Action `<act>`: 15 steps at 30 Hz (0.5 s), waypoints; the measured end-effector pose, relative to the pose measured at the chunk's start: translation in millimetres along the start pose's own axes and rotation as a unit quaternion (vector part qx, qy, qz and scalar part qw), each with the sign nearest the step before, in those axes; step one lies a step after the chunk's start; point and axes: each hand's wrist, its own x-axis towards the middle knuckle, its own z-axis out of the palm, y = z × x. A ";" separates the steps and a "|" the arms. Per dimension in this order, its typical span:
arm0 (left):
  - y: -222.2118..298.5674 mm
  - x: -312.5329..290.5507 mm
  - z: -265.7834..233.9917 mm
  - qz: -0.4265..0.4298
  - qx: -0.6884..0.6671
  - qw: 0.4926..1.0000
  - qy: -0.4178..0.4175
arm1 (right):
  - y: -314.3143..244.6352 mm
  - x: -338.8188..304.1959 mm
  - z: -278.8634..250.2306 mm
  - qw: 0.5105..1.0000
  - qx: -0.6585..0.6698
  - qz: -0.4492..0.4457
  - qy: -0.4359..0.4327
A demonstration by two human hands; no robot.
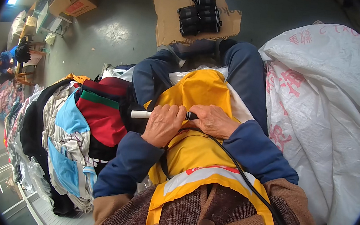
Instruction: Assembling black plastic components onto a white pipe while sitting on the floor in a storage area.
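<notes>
Over grey floor (91,44), between clothes (100,117) and white sack (334,106): hands (164,124) (closed round a rod (140,114))

- Smooth white cylindrical rod (140,114), slim and straight, its blunt bare end pointing toward the left edge of the frame; it lies almost level, near the middle of the picture; its right-hand stretch is hidden beneath the left hand (165,120), which is wrapped over it
- Short black piece (192,116), dark and narrow, in line with the rod, just right of the frame's centre; it shows in the small gap between the left hand and the right hand (215,121), whose fingers close on it; whether it joins the white rod cannot be seen
</notes>
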 end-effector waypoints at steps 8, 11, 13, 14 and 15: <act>-95.3 -39.8 -18.5 -0.030 0.171 0.985 0.025 | 13.5 -7.5 1.2 0.999 -0.018 0.021 0.040; -114.6 -44.8 -37.2 -0.199 0.052 0.963 0.172 | 37.9 -10.4 5.9 0.991 0.066 0.044 0.106; -99.4 -18.5 -29.4 -0.181 -0.015 0.956 0.230 | 37.7 -2.7 -5.2 0.930 0.308 0.188 0.065; -92.6 -1.0 -20.3 -0.164 -0.014 0.963 0.214 | 32.4 -3.2 -9.1 0.929 0.292 0.212 0.078; -86.3 17.5 -7.9 -0.143 -0.013 0.969 0.201 | 45.4 -6.5 -3.8 0.944 0.254 0.194 0.081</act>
